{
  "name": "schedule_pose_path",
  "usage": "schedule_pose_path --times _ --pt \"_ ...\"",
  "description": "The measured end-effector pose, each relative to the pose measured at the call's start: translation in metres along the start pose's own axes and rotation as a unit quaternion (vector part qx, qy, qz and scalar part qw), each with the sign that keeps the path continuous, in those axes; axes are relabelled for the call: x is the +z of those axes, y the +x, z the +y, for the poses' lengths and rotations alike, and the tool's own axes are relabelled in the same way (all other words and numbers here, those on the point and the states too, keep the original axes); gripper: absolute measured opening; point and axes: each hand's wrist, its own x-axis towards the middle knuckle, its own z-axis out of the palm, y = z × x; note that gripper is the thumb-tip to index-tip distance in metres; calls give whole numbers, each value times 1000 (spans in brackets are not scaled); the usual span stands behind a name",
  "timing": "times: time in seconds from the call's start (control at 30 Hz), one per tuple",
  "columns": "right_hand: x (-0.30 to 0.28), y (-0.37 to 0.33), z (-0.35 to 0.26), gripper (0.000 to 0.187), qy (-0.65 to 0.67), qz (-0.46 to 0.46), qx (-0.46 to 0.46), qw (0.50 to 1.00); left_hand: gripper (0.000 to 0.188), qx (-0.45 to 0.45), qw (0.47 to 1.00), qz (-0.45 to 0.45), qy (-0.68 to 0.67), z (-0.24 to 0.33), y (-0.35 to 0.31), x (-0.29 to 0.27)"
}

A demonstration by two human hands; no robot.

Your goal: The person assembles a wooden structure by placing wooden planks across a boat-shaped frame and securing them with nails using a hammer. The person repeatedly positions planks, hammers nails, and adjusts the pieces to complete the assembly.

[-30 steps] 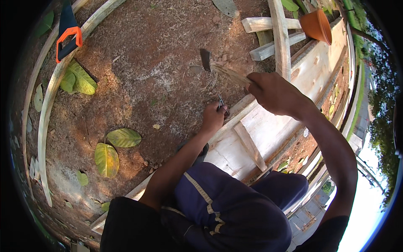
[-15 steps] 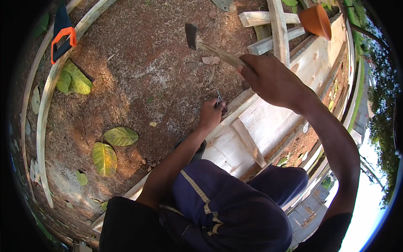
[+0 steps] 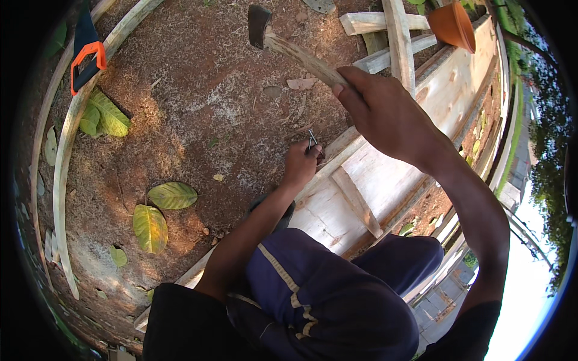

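In my right hand (image 3: 385,114), closed round its wooden handle, is a hatchet (image 3: 301,55). Its dark metal head is at the handle's far end, up and to the left, over the ground. My left hand (image 3: 302,163) pinches several thin nails (image 3: 312,139) at the edge of a long wooden panel (image 3: 385,174). One nail sticks up above the fingertips; whether it touches the wood I cannot tell. A short wooden batten (image 3: 356,201) lies across the panel, right of my left hand. My legs, in dark blue trousers, are bent beside the panel.
An orange plastic pot (image 3: 453,27) sits at the panel's far end, beside crossed wooden bars (image 3: 398,45). At the far left, a handsaw with an orange and black handle (image 3: 88,66) rests by long timber strips (image 3: 65,150). Large leaves (image 3: 150,228) lie on the soil.
My right hand has come slightly nearer, and the hatchet head has swung up and to the left. My left hand with the nails has barely moved.
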Motion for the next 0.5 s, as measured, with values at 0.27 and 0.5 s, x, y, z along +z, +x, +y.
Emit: schedule_pose_path --times 0.27,0.5 --pt "11 -17 32 31 -149 -232 36 961 16 -25 999 10 26 -6 3 2" --pt "-16 2 3 40 -36 63 20 997 17 95 987 99 85 -9 -18 6"
